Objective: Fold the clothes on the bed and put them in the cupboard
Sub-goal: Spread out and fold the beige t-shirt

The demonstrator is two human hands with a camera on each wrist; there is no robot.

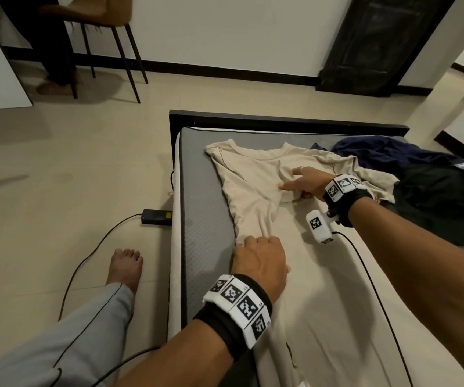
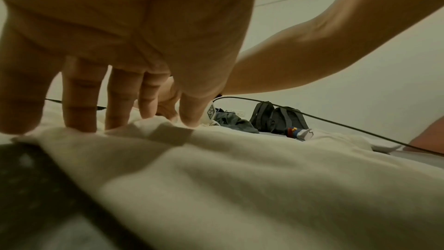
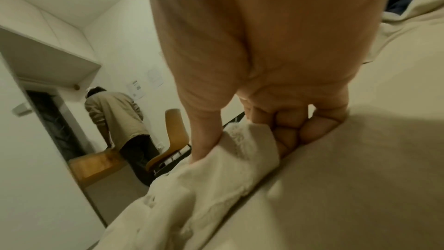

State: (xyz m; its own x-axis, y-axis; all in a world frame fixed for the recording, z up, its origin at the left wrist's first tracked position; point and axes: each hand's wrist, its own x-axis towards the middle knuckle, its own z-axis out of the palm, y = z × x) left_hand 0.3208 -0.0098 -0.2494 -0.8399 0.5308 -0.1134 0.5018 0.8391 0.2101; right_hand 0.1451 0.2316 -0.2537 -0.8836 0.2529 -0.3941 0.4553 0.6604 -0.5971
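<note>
A beige T-shirt (image 1: 253,188) lies spread on the grey mattress (image 1: 205,191), neck towards the far end. My left hand (image 1: 256,247) presses flat on the shirt's left edge, and in the left wrist view its straight fingers (image 2: 79,102) bear down on the cloth (image 2: 240,178). Over the chest area my right hand (image 1: 300,182) holds a raised fold. In the right wrist view the thumb (image 3: 204,130) and curled fingers pinch that bunched beige fold (image 3: 240,151).
A navy garment (image 1: 387,152) and a black garment (image 1: 434,202) lie heaped at the bed's far right. A power adapter (image 1: 156,217) and cable lie on the floor beside my bare foot (image 1: 124,266). A brown chair (image 1: 94,12) stands by the far wall, where another person (image 3: 117,117) stands.
</note>
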